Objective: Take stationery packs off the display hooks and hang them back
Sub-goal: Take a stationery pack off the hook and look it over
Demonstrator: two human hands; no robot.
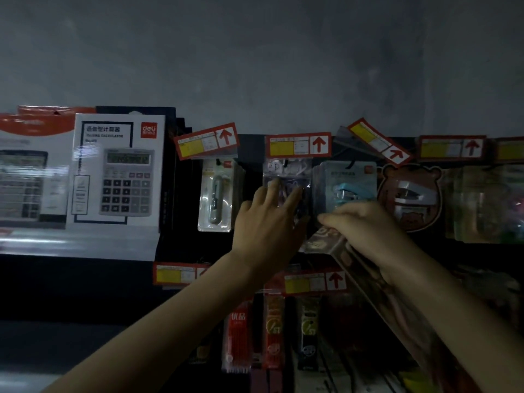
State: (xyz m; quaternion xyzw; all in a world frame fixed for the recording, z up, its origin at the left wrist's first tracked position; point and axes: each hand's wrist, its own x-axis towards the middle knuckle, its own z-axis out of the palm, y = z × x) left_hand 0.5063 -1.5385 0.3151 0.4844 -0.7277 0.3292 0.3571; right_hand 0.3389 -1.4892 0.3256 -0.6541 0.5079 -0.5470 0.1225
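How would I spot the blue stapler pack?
Start at the big white calculator box on the left and follow the top row rightward. The third pack, just above the right hand holding a clear pack, is it. It alone shows a light-blue stapler; the bear-shaped card beside it holds a white one.
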